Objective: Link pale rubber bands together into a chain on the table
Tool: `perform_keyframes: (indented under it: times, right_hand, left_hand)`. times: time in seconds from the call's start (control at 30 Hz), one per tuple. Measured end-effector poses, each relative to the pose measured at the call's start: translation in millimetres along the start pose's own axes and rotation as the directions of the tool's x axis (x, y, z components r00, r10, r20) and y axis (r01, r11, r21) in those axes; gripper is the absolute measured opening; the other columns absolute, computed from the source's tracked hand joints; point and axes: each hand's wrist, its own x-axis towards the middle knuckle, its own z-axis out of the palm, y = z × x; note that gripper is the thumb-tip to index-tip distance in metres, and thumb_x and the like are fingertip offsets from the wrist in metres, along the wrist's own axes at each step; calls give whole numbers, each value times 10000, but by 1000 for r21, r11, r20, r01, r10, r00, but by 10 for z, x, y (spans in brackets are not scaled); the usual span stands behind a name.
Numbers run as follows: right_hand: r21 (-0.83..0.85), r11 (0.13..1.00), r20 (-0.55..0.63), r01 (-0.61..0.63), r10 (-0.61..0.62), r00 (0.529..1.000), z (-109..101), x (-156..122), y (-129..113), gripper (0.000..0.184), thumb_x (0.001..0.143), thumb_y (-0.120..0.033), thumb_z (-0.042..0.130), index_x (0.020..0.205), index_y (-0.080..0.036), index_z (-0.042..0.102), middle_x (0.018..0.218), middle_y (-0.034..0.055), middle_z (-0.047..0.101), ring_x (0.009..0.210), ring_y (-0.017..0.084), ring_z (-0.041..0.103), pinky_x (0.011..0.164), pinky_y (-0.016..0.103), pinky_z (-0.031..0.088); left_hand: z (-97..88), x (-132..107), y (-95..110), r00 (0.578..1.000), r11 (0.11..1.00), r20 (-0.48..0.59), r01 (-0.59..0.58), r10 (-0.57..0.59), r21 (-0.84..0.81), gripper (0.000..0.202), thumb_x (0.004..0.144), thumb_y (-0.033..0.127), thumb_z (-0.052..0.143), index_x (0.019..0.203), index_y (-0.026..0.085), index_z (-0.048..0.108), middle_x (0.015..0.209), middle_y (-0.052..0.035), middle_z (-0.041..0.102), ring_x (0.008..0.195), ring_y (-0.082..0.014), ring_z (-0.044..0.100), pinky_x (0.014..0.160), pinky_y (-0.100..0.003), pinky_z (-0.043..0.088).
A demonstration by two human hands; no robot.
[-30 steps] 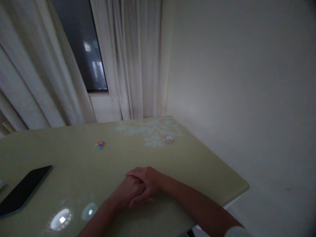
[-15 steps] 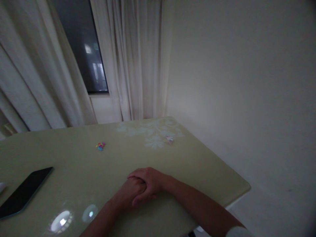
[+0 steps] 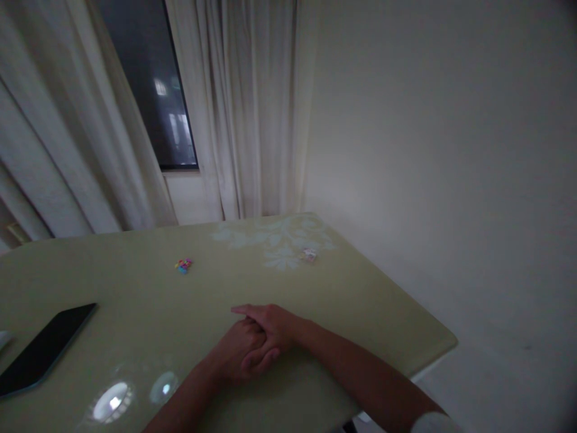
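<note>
My two hands are together over the near part of the table, right of the picture's middle line of tiles of light. My right hand (image 3: 280, 326) lies over my left hand (image 3: 237, 349) and closes round it, with one finger stretched out to the left. The fingers of my left hand are curled and partly covered by the right, so anything inside them is hidden. Beyond the hands lies a small pile of colourful pieces (image 3: 183, 265), too small to name. Farther right is a small, pale, clear-looking packet or cluster (image 3: 309, 255).
A dark flat tablet-like slab (image 3: 47, 349) lies on the left of the pale green table (image 3: 135, 300), beside a partly cut-off white object (image 3: 4, 338). Curtains (image 3: 252, 120) and a dark window (image 3: 153, 84) stand behind. A wall (image 3: 428, 150) borders the right side.
A finger of my right hand has straightened outward to the left, and the thumb area has shifted slightly. The hands stay together; the things on the table have not moved.
</note>
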Motion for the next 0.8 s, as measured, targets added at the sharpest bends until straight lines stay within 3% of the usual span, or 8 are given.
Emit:
perform_keyframes:
  times: [0.1, 0.2, 0.37, 0.47, 0.53, 0.8]
  right_hand:
    - [-3, 998, 20, -59, 59, 998, -6, -4, 4, 1404, 606, -526, 964, 1682, -221, 116, 1412, 189, 646, 1272, 366, 640, 1056, 430, 502]
    - [-7, 997, 38, -78, 79, 996, -8, -5, 6, 1419, 601, -525, 968, 1683, -220, 102, 1422, 182, 641, 1282, 368, 634, 1063, 433, 498]
    - [22, 999, 15, -27, 27, 1000, -8, -11, 3, 1275, 642, -526, 948, 1662, -227, 245, 1548, 167, 534, 1381, 342, 555, 1144, 409, 435]
    - [10, 1000, 24, -1, 1, 1000, -17, -11, -22, 1061, 665, -523, 936, 1568, -225, 466, 1492, 143, 596, 1335, 323, 592, 1135, 385, 440]
    - [3, 1000, 28, -4, 4, 1000, -25, -13, -42, 971, 675, -519, 930, 1514, -227, 538, 1457, 131, 626, 1299, 313, 617, 1120, 377, 452]
    - [41, 999, 5, -21, 21, 1000, -31, -29, -42, 1304, 604, -496, 973, 1661, -264, 244, 1547, 148, 541, 1368, 334, 572, 1138, 404, 448]
  left_hand:
    - [-9, 5, 10, 1000, 1000, -4, 1, -1, 28, 301, 954, 305, 469, 927, 199, 750, 892, -105, 800, 879, -292, 749, 899, -443, 557]
    - [3, 2, 7, 1000, 999, -13, 8, -7, 46, 292, 946, 309, 476, 869, 196, 734, 840, -99, 788, 831, -286, 745, 856, -429, 562]
    - [47, -12, -16, 1000, 999, -20, 16, -15, 29, 321, 963, 337, 455, 855, 200, 725, 822, -94, 779, 805, -275, 747, 799, -395, 559]
    - [54, -15, -13, 999, 1000, -46, 15, -15, -3, 345, 965, 356, 439, 853, 194, 723, 820, -101, 777, 786, -273, 745, 753, -376, 554]
    - [49, -14, -3, 998, 1000, -56, 11, -13, -27, 340, 963, 353, 438, 860, 195, 721, 818, -96, 775, 770, -266, 740, 741, -370, 552]
    - [65, -16, -24, 998, 1000, -68, -12, 12, 1, 338, 975, 337, 444, 875, 194, 734, 839, -105, 782, 809, -278, 743, 822, -411, 566]
